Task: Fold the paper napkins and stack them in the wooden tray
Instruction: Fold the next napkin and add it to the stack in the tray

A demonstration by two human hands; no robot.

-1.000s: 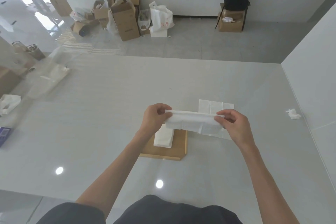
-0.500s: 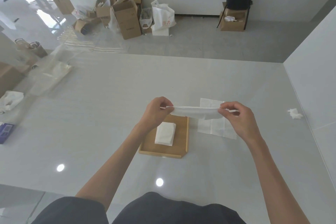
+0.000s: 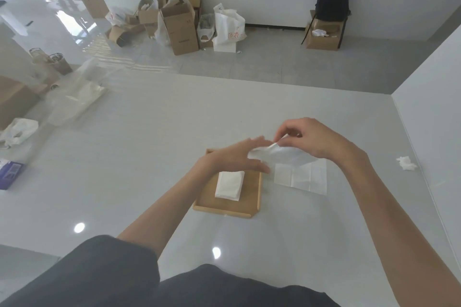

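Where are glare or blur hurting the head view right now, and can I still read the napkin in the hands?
Head view: two ceiling-light glare spots sit on the glossy table, and window glare washes out the far left floor. The held napkin is motion-blurred, its edges soft between the left hand and right hand. The folded stack in the wooden tray reads sharp. Wide-angle lens bends the edges.

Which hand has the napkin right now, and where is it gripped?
The right hand pinches the partly folded napkin at its upper corner, between thumb and fingertips. The left hand is open and flat against the napkin's left end, not gripping.
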